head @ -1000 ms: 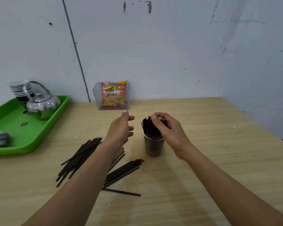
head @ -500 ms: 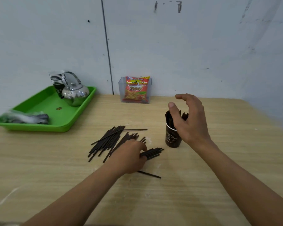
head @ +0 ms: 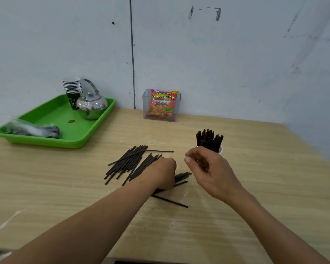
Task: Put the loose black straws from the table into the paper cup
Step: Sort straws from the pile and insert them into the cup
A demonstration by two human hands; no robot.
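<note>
Loose black straws (head: 131, 163) lie spread on the wooden worktop (head: 265, 197), and the left hand (head: 163, 173) rests on them with its fingers curled down, perhaps closing on a few, though the grip is hidden. The right hand (head: 211, 173) hovers half open and empty just before the paper cup (head: 219, 149), which stands full of upright straws.

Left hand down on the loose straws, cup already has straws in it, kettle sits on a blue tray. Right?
Not quite: the head view shows the kettle on a green tray, not blue. The left hand is on the loose straws, and the cup holds straws.
</note>
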